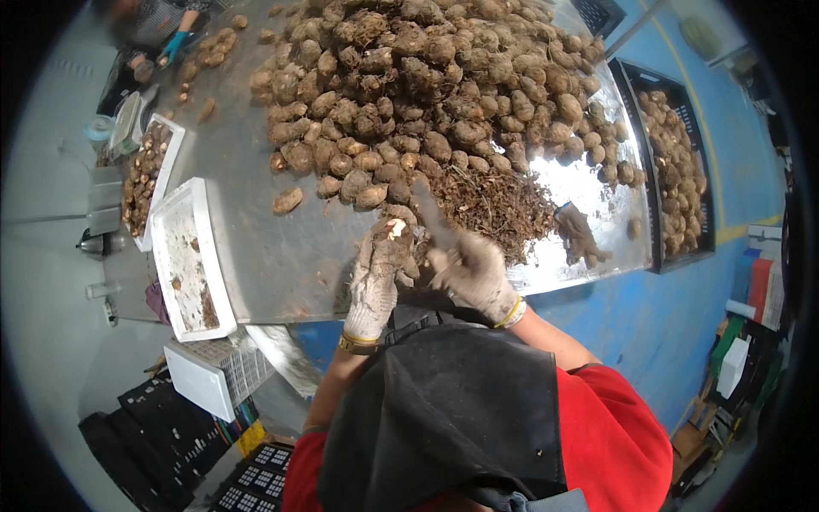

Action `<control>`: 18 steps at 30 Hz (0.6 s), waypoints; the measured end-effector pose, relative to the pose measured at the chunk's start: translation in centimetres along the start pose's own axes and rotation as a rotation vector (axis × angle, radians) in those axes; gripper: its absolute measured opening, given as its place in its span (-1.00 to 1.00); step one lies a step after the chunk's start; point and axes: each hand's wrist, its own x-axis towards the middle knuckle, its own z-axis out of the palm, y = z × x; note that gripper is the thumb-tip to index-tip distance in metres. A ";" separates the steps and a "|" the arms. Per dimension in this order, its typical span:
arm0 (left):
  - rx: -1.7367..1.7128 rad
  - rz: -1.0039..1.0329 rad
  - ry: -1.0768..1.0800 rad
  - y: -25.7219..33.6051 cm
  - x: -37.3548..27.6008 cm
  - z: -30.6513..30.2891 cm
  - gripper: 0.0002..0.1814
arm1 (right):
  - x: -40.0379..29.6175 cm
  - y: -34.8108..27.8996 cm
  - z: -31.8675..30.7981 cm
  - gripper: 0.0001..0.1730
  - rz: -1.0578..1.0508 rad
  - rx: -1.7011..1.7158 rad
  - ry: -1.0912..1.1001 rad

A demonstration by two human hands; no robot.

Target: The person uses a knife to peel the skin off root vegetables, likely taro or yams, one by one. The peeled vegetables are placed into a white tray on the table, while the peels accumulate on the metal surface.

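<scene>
My left hand [377, 275], in a soiled knit glove, grips a brown taro corm [398, 221] with a pale cut spot. Close by on the right, my right hand [473, 272], gloved the same way, is closed on a knife [435, 214] whose blade is blurred and points up and away from me. Past both hands a large heap of hairy taro corms [422, 77] covers the metal table [275, 262]. Dark root trimmings [492, 205] lie to the right of the blade. One corm [288, 200] rests apart at the left of the heap.
At left stand a white foam box [208, 256] with scraps and another foam box [179, 137] of trimmed corms. A dirty glove [579, 233] lies at right, near a black crate [652, 243] of corms. A co-worker's blue-gloved hand [174, 46] is at the far left.
</scene>
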 end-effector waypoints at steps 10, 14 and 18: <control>0.750 0.380 -0.062 -1.2 -1.0 -0.4 -0.33 | 1.8 -3.8 -2.1 -0.71 -0.305 -0.397 -0.003; 1.043 0.417 -0.081 -4.0 -1.8 -1.6 -0.37 | 0.9 -3.8 -1.3 -0.72 -0.277 -0.270 -0.134; 1.088 0.488 -0.095 -3.0 -1.5 -1.1 -0.38 | 0.6 -5.0 -3.0 -0.57 0.012 -0.054 -0.124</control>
